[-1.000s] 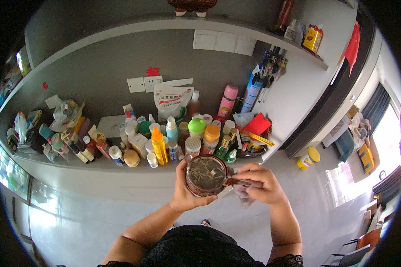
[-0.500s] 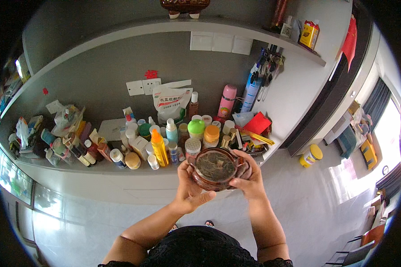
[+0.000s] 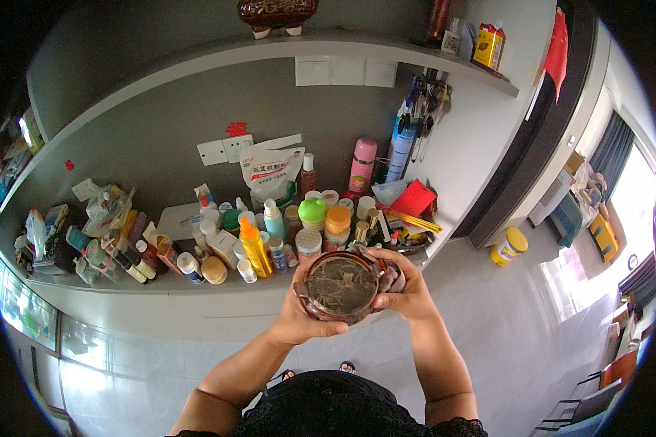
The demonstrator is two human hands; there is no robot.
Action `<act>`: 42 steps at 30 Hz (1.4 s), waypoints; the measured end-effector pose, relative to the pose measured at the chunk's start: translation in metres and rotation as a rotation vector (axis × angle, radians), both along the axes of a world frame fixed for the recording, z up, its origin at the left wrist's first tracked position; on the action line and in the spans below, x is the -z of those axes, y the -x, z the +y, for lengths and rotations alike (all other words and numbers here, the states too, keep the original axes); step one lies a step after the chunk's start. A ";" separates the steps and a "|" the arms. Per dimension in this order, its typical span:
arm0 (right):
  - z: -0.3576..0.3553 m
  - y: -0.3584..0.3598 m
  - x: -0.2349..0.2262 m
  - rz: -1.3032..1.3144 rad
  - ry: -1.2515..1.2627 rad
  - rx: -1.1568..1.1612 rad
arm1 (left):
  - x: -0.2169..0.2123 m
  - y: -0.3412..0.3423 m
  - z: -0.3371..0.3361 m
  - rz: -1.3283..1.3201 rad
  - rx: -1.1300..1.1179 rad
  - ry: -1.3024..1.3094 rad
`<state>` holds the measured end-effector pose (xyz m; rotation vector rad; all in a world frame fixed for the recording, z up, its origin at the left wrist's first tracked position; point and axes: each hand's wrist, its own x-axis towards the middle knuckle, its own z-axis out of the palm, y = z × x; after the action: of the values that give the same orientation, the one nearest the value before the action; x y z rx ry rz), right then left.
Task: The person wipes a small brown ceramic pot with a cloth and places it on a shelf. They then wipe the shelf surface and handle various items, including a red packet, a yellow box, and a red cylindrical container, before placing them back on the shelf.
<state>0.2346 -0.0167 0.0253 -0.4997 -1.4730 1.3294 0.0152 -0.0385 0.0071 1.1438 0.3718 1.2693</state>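
Observation:
Between my two hands is a round brown glazed pot (image 3: 340,285), held up in front of the shelf's edge. Its open top shows dark grey, ash-like filling with short pale stick bits on it. My left hand (image 3: 299,309) grips the left side, thumb along the near lower side. My right hand (image 3: 408,291) holds the right side, its thumb near the rim. A crumpled greyish-pink wad (image 3: 392,277), perhaps a cloth, is pressed between my right hand and the pot. The pot's underside and some fingers are hidden.
Just beyond the pot, a crowded shelf (image 3: 189,285) holds bottles and jars, among them an orange bottle (image 3: 254,249) and a pink flask (image 3: 362,167). On the upper shelf (image 3: 357,42) stands a brown footed vessel (image 3: 277,14). A yellow bucket (image 3: 509,247) stands on the floor.
The pot has tilted towards me, so more of its filling shows. My left thumb now lies closer along its near side. The view has shifted slightly.

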 end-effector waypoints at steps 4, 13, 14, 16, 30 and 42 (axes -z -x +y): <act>-0.009 0.002 -0.028 -0.403 -0.262 0.339 | 0.008 -0.006 0.003 -0.090 -0.107 0.006; -0.037 0.009 -0.070 -1.143 -0.661 0.526 | 0.019 -0.015 0.002 -0.046 -0.265 -0.061; -0.040 0.008 -0.072 -1.119 -0.655 0.503 | 0.020 -0.016 0.004 -0.053 -0.283 -0.059; -0.043 0.005 -0.078 -1.028 -0.576 0.472 | 0.023 -0.016 0.007 -0.046 -0.314 -0.072; -0.039 0.009 -0.066 -1.085 -0.664 0.641 | 0.033 -0.010 0.013 0.012 -0.346 -0.125; -0.019 -0.004 -0.090 -1.302 -0.930 0.356 | 0.029 -0.011 0.007 0.037 -0.262 -0.119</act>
<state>0.2386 -0.0354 0.1157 -0.9812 -2.6057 -0.2274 0.0262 -0.0313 -0.0218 1.2500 0.4915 1.5167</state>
